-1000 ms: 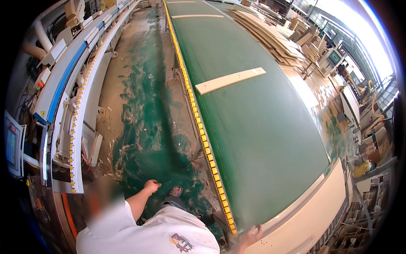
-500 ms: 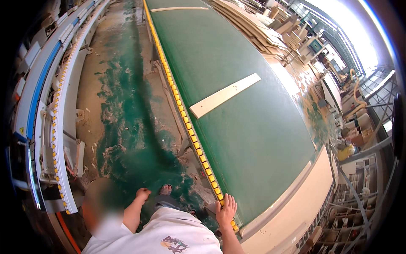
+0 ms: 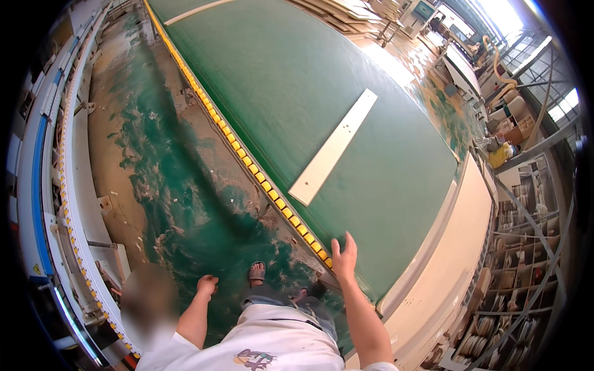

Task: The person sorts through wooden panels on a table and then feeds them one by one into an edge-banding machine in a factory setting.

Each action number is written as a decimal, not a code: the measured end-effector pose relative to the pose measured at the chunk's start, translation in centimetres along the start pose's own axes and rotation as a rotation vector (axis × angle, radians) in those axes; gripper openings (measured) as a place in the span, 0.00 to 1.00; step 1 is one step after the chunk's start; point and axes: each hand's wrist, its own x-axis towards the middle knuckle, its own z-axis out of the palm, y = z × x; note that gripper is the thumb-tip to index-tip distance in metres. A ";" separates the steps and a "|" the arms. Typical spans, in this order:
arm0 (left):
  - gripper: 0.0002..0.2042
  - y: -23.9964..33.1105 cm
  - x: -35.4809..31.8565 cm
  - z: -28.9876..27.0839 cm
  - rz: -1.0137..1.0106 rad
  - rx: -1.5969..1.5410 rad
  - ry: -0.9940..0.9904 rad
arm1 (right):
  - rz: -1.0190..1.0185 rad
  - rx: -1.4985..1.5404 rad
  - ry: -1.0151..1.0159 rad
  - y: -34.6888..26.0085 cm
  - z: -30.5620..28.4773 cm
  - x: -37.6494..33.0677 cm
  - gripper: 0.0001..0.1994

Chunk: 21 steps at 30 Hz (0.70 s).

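My right hand [image 3: 346, 256] is raised above the near end of the green conveyor belt [image 3: 402, 204], thumb and fingers apart, holding nothing. Just to its left runs the belt's edge rail of yellow rollers [image 3: 280, 203]. Beyond the hand, a long pale board [image 3: 334, 147] with a few small holes lies flat on the belt, apart from my fingers. My left hand [image 3: 207, 284] hangs low over the floor on the left, its fingers curled in, with nothing visible in it.
A second pale strip [image 3: 197, 11] lies farther up the belt. Across the near end stands a wide pale panel surface [image 3: 433, 272]. Another roller line [image 3: 77, 247] runs along the left of the dusty green floor [image 3: 179, 185]. Shelving with small parts [image 3: 513, 290] stands at right.
My right hand has lifted off the roller rail and moved over the belt. The long board is nearer and lies at a steeper angle in view, which has shifted too. My left hand stays low.
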 end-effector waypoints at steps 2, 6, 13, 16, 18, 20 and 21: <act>0.21 1.1 0.4 -0.6 0.015 -0.024 0.022 | -0.002 -0.007 0.030 -1.4 1.8 2.2 0.31; 0.21 2.9 0.1 -2.1 0.034 -0.079 0.052 | 0.041 -0.104 0.078 -2.4 5.1 6.7 0.37; 0.20 -3.2 2.0 -4.8 0.179 0.078 0.076 | 0.439 -0.309 0.018 -5.1 6.2 8.2 0.51; 0.18 -5.4 1.9 -4.2 0.137 0.239 0.076 | 0.447 -0.340 0.078 -1.5 5.3 6.9 0.50; 0.15 -5.5 0.7 -3.0 0.126 0.336 0.018 | 0.455 -0.286 0.133 2.4 2.4 5.9 0.49; 0.15 -4.4 0.2 -1.7 0.172 0.385 -0.060 | 0.359 -0.115 0.196 6.4 -1.7 4.7 0.46; 0.15 -4.1 -0.1 -0.8 0.188 0.400 -0.097 | 0.340 -0.052 0.253 9.3 -4.8 2.7 0.45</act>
